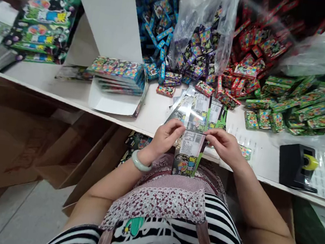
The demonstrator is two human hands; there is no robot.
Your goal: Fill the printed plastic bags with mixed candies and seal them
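At the table's front edge I hold a flat printed candy wrapper (188, 154), black and green with a white label panel. My left hand (164, 140) pinches its left edge between thumb and fingers, and a pale green bangle sits on that wrist. On the opposite edge my right hand (224, 145) pinches it the same way. The wrapper's lower part hangs over the apron. Just beyond my fingers lie more printed wrappers (200, 108), glossy and overlapping; I cannot tell where the held one ends among them.
Behind are heaps of small boxes: blue (161, 28), purple (200, 48) in a clear bag, red (247, 69) and green (305, 103). A white tray (113, 102) holds stacked small packs on the left. A black tape dispenser (295, 166) stands right. Cardboard boxes (10, 140) sit below left.
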